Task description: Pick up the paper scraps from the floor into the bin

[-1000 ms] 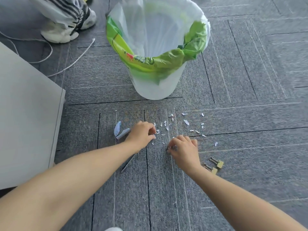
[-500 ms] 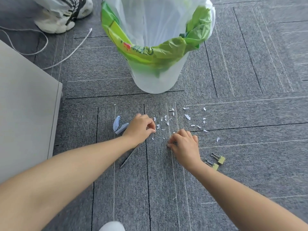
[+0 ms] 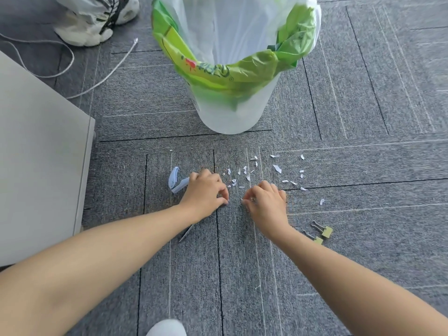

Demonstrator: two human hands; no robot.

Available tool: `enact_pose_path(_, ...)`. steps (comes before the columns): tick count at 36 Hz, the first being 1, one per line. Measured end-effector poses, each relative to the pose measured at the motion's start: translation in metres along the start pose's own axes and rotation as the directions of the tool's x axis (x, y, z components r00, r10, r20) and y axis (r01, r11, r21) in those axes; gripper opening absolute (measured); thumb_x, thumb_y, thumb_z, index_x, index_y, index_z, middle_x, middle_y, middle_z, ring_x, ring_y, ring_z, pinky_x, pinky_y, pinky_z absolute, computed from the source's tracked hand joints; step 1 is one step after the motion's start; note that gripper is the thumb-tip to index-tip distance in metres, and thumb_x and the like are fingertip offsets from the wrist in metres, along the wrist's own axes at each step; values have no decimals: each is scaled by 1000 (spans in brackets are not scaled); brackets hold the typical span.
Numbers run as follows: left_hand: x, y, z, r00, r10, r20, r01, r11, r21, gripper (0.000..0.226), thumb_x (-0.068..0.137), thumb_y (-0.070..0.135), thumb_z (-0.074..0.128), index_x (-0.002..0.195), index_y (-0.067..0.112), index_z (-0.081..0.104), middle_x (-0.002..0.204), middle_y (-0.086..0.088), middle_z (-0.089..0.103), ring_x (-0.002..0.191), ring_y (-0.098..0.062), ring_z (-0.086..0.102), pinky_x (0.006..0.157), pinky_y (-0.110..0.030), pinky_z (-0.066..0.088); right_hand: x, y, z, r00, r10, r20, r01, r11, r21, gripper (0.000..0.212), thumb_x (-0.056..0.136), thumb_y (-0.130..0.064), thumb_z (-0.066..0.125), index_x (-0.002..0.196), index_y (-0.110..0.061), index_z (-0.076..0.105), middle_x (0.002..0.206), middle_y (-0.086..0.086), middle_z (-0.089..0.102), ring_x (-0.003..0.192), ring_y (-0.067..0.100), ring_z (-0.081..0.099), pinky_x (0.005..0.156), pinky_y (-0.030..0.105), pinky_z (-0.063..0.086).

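- The bin (image 3: 232, 117), lined with a white bag and with a green bag draped over its rim, stands upright on the grey carpet floor (image 3: 363, 105), just beyond a dark tile seam.
- The paper scraps (image 3: 277, 169), small white slivers, lie scattered on the carpet tile on the near side of that seam, between the bin and the hands, spreading toward the tile's right edge.
- The left hand (image 3: 206, 192) rests knuckles-up on the floor with its fingers curled tight and the fingertips bunched against the carpet; I cannot tell whether it holds anything.
- The right hand (image 3: 265, 202) is just beside it, apart by a narrow gap, fingers curled, with thumb and forefinger pinched narrow on a white sliver from the paper scraps.
- Blue-handled scissors (image 3: 175, 183) lie partly under the left hand and wrist.
- Two binder clips (image 3: 323, 231) lie near the right wrist.
- A white cabinet (image 3: 36, 166) stands along the floor's left edge, with a cable (image 3: 104, 78) and a shoe (image 3: 97, 30) toward the far left corner.
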State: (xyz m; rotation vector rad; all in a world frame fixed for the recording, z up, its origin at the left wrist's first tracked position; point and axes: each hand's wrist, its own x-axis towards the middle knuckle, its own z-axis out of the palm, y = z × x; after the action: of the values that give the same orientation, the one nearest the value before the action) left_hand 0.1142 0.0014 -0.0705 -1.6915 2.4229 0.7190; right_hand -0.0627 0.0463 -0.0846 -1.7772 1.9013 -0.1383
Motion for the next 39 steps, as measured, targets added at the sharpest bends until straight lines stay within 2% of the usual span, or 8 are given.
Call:
enact_pose_path(6, 3, 5, 0, 998, -63, -21, 64, 998, 13, 16, 76, 51, 72, 80, 36, 67, 94, 21, 53, 105, -11, 42, 94, -38, 26, 4, -2, 3, 1000, 5, -12, -5, 999, -35, 10, 89, -40, 62, 93, -31, 63, 98, -13, 50, 99, 12, 44, 90, 33, 28)
enact_pose_path(11, 5, 5, 0, 995, -103, -16, 102, 995, -8, 20, 74, 52, 74, 78, 37, 62, 96, 19, 52, 105, -11, 42, 98, -40, 28, 5, -3, 3, 1000, 4, -23, -5, 999, -34, 9, 87, -39, 64, 91, -32, 59, 96, -14, 51, 96, 12, 44, 88, 33, 28)
enact_pose_path(15, 4, 4, 1, 994, -104, -29, 103, 994, -24, 24, 73, 52, 75, 84, 37, 60, 97, 18, 49, 104, -12, 41, 99, -40, 28, 6, -4, 2, 999, -16, -41, 16, 1000, -12, 15, 86, -36, 67, 94, -33, 54, 96, -16, 53, 95, 12, 44, 86, 32, 27)
enact_pose_path(19, 0, 4, 2, 993, -107, -50, 105, 994, -40, 24, 74, 52, 74, 87, 37, 61, 101, 17, 52, 106, -12, 40, 98, -39, 27, 7, -3, 2, 999, -32, -29, 31, 999, -35, 10, 87, -36, 65, 93, -32, 58, 95, -16, 53, 95, 12, 44, 83, 31, 24)
enact_pose_path(23, -3, 0, 2, 988, -104, -115, 98, 994, -56, 23, 75, 51, 73, 90, 37, 62, 99, 19, 49, 107, -12, 40, 91, -34, 25, 8, -3, 4, 999, -40, -13, 39, 996, -74, 4, 88, -32, 64, 92, -33, 63, 97, -15, 53, 97, 14, 44, 87, 33, 25)
enact_pose_path(28, -2, -7, -1, 984, -137, -111, 131, 990, -58, 36, 74, 53, 73, 101, 34, 58, 111, 14, 52, 112, -13, 38, 91, -34, 26, 7, -2, 6, 997, -76, 6, 76, 987, -139, 8, 93, -32, 57, 99, -31, 61, 101, -11, 52, 99, 15, 41, 90, 35, 28)
enact_pose_path(32, -3, -5, 0, 984, -150, -91, 145, 988, -55, 29, 76, 52, 72, 97, 35, 60, 109, 14, 50, 113, -14, 37, 90, -35, 25, 4, -2, 12, 997, -81, -1, 79, 984, -157, 10, 96, -25, 49, 100, -28, 57, 101, -9, 48, 100, 16, 40, 86, 34, 26)
enact_pose_path(39, -2, -5, 1, 983, -154, -98, 144, 984, -102, 19, 79, 49, 70, 92, 35, 65, 101, 16, 49, 107, -13, 36, 86, -34, 23, 3, 0, 13, 996, -74, -44, 68, 992, -110, 7, 95, -31, 53, 98, -30, 59, 100, -10, 49, 99, 15, 41, 87, 34, 27)
